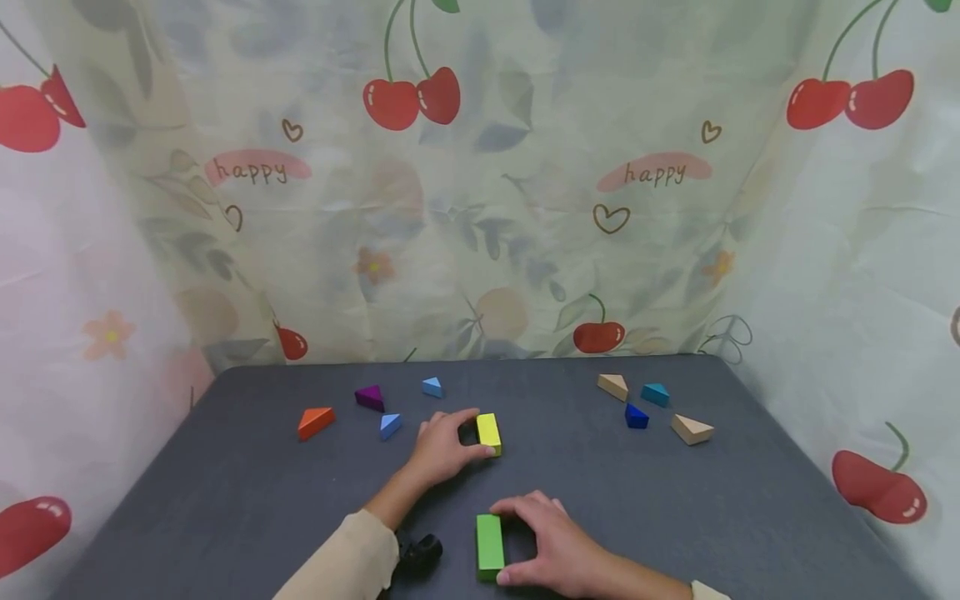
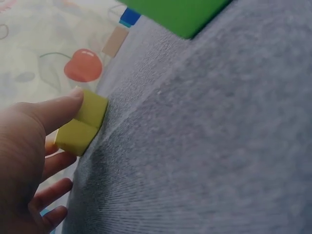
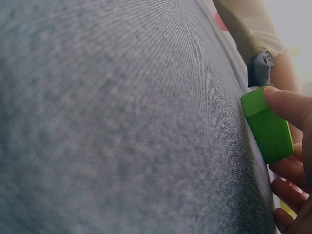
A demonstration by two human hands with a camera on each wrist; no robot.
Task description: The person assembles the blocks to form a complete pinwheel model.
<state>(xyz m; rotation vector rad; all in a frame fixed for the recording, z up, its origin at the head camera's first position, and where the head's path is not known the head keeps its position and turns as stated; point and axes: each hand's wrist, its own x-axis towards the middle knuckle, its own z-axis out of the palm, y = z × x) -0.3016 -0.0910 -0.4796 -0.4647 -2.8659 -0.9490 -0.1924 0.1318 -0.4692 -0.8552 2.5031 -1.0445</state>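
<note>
Near the middle of the grey table [image 1: 225, 500], my left hand [image 1: 441, 450] pinches a yellow rectangular block [image 1: 489, 433] lengthwise. Its thumb is at the near end and a finger at the far end. Closer to me, my right hand [image 1: 558, 546] holds a longer green rectangular block [image 1: 490, 546] the same way, from its right side. The left wrist view shows the thumb pressed on the yellow block [image 2: 85, 122], with the other fingers partly behind it. In the right wrist view the thumb lies on one end of the green block [image 3: 268, 126].
Far left lie an orange triangular block [image 1: 316, 422], a purple one [image 1: 370, 397] and two light blue ones, the nearer [image 1: 390, 426] beside my left hand. Far right are a teal block [image 1: 656, 394], a dark blue block [image 1: 636, 417] and two beige wedges, one [image 1: 693, 429] rightmost. Patterned curtains [image 1: 480, 208] surround the table.
</note>
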